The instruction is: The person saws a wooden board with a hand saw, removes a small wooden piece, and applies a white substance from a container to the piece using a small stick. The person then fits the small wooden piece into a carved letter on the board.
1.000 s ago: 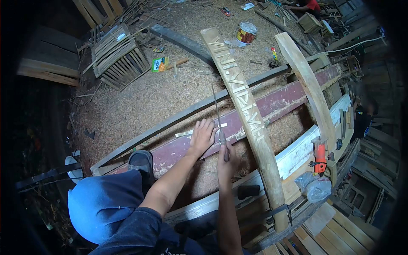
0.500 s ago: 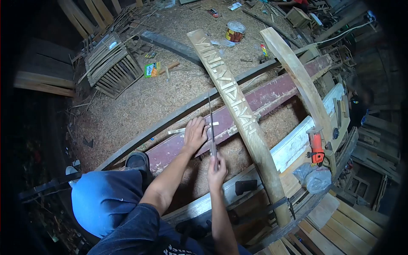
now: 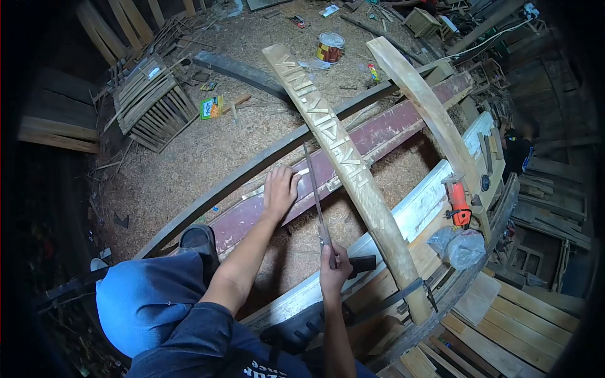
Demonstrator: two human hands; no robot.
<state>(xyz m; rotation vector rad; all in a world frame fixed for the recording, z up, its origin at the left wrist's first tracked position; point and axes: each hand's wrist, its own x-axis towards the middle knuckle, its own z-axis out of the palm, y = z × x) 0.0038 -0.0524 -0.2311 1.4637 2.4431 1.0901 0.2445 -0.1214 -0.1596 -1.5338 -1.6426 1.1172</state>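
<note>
My left hand (image 3: 279, 194) presses down on a thin, pale wooden strip (image 3: 252, 193), holding it against the maroon beam (image 3: 239, 222); its fingers partly hide the strip. My right hand (image 3: 334, 268) is closed around the handle of a hand saw (image 3: 317, 201), whose narrow blade I see nearly edge-on. The blade lies just right of my left hand and crosses over the maroon beam. Right of the saw, a long plank (image 3: 378, 211) carries several short wooden pieces set in a raised pattern.
An orange power tool (image 3: 460, 205) and a clear plastic bag (image 3: 465, 247) lie at right, beside a curved plank (image 3: 419, 94). A clamp (image 3: 430, 295) grips the patterned plank's near end. Beyond are a paint can (image 3: 330, 48) and a slatted wooden crate (image 3: 154, 110). Another person (image 3: 520, 151) is at far right.
My right hand has drawn the saw back toward my body. My left hand stays on the strip, and the whole view has shifted slightly.
</note>
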